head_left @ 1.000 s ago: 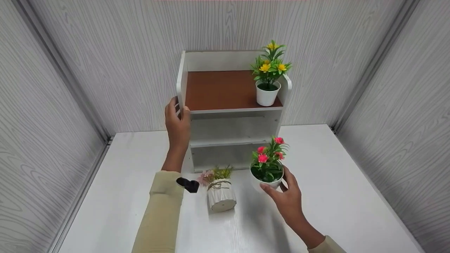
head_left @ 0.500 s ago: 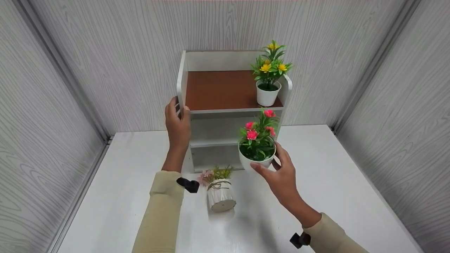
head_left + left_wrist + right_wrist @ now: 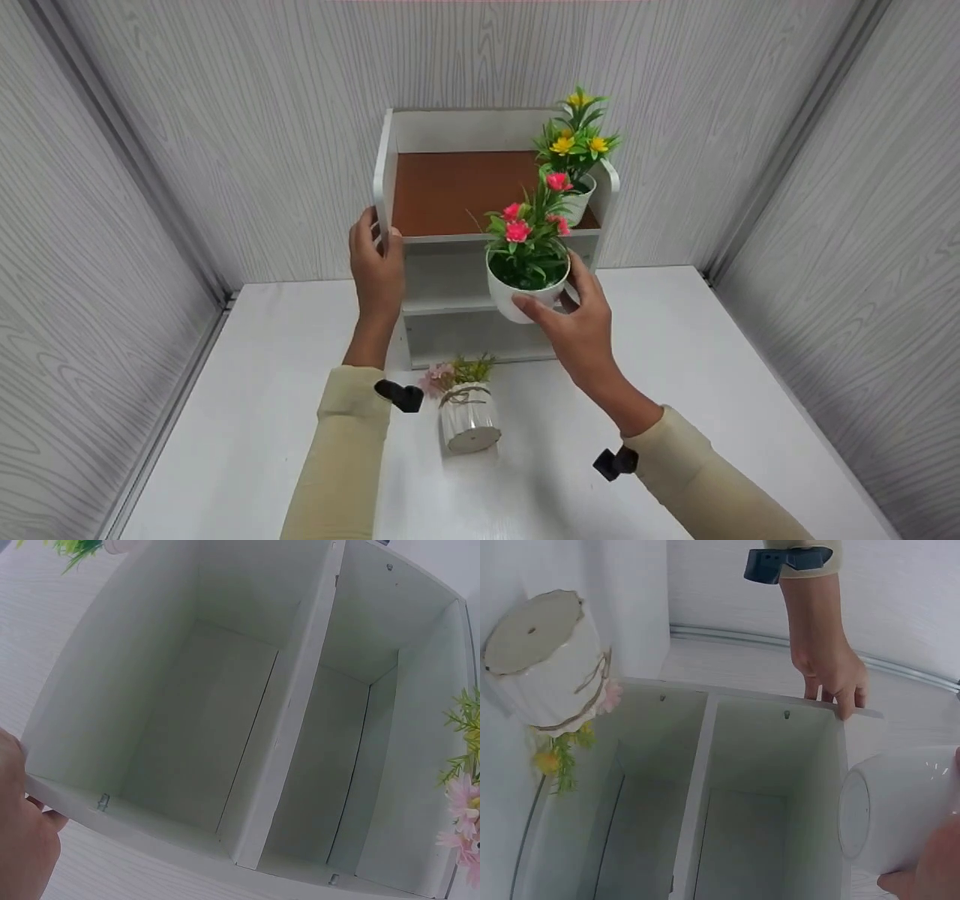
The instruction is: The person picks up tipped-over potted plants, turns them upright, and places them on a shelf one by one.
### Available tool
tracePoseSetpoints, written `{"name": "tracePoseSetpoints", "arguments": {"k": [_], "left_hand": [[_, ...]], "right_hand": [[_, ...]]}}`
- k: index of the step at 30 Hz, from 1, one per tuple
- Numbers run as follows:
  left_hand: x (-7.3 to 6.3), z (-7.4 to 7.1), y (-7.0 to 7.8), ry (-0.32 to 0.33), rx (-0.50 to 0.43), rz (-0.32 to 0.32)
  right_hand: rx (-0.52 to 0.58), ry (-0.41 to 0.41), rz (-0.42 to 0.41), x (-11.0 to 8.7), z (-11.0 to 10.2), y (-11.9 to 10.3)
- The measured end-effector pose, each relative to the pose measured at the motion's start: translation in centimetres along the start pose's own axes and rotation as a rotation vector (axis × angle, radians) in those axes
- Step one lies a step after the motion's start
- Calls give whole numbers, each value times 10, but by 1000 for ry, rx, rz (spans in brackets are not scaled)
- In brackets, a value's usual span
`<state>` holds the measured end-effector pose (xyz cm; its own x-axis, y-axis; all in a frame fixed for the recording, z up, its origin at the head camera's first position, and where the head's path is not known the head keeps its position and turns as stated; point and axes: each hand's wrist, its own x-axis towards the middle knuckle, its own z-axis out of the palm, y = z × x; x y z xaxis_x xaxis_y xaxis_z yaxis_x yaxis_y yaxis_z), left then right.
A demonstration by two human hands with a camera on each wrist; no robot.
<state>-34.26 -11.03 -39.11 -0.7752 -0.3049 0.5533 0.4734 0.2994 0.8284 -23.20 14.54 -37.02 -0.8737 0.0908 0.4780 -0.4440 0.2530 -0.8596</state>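
My right hand (image 3: pixel 581 326) grips a white pot (image 3: pixel 517 300) of pink artificial flowers (image 3: pixel 517 231) by its right side. The pot hangs in the air before the small white shelf unit (image 3: pixel 442 305), at about its top board's front edge in the head view. In the right wrist view the pot's (image 3: pixel 900 802) base and side show, with part of the right hand (image 3: pixel 934 862). My left hand (image 3: pixel 377 274) holds the unit's left side panel, thumb at the front edge. A white pot of yellow flowers (image 3: pixel 577 206) stands on the brown top (image 3: pixel 457 191) at right, partly hidden.
On the white table (image 3: pixel 285 420), before the unit, a ribbed white pot (image 3: pixel 470 420) tied with twine lies on its side, its pink and green flowers (image 3: pixel 439 379) toward the shelves. Grey wood-grain walls (image 3: pixel 285 135) enclose the back and both sides.
My right hand has lifted the pink-flowered pot up and leftward, from low before the unit to near its top board. The left hand stays on the side panel.
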Motion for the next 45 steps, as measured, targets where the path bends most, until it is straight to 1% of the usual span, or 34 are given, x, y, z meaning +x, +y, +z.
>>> {"name": "tracePoseSetpoints", "arguments": {"k": [5, 13, 16, 21, 28, 33, 36, 38, 41, 45], "left_hand": [[0, -1, 1, -9, -7, -15], [1, -1, -2, -7, -25, -6], [1, 0, -4, -5, -21, -18], [0, 0, -5, -6, -15, -42], [1, 0, -3, -1, -13, -34], [1, 1, -3, -2, -21, -29], [0, 1, -2, 1, -28, -25], [0, 2, -1, 3, -34, -18], [0, 2, -2, -3, -40, -26], [1, 1, -2, -3, -20, -22]], "right_hand": [[-12, 13, -8, 13, 10, -7], [10, 18, -34, 35, 23, -18], [15, 17, -55, 43, 27, -21], [-9, 36, -81, 54, 36, -23], [15, 66, -54, 71, 47, -25], [36, 86, -62, 80, 52, -21], [28, 94, -59, 85, 55, -18], [16, 99, -46, 88, 57, -15], [-5, 104, -17, 93, 59, -12], [-16, 104, 13, 99, 62, -10]]}}
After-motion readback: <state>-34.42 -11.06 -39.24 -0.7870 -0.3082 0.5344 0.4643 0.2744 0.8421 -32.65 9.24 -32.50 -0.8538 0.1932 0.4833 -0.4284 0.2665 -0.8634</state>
